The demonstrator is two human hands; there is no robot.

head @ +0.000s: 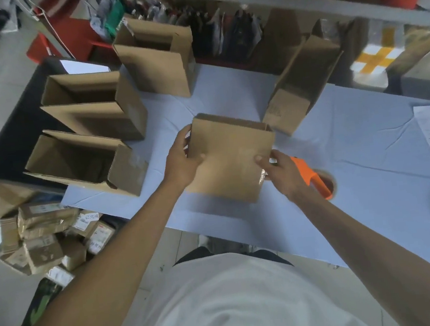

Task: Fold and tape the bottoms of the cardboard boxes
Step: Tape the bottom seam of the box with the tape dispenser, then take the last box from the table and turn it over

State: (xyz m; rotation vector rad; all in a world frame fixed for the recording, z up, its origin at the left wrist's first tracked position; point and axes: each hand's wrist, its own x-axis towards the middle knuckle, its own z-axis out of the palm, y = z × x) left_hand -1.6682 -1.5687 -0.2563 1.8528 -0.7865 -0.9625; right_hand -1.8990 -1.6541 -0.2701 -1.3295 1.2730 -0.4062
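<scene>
Standing by, I am watching from the head view, the only one there is. The person is holding a box [230, 158] over the middle of the tabletop [365, 129], just in front of their body. The left hand [183, 161] is gripping the box's left edge, fingers wrapped behind and thumb lying on the broad face. The right hand [276, 169] is pinching the near right corner, fingers closed on the cardboard where a bit of clear tape is glinting. Holding it at two opposite sides is probably steadying it for turning or for pressing the flaps down. The broad plain face is tilting up towards the camera, and the long axis is running from the near edge away towards the shelves, slightly skewed to the right. Whether this face is the finished bottom, I cannot tell.

An orange tape gun [313, 178] is lying on the tabletop just beside the right wrist, close enough to grab for the next seam. Three open boxes [91, 118] are standing mouth-up at the left, apparently done and parked out of the way; another open box [303, 77] is lying on its side further back at the right. Small parcels [48, 240] are piled on the floor at the left.
</scene>
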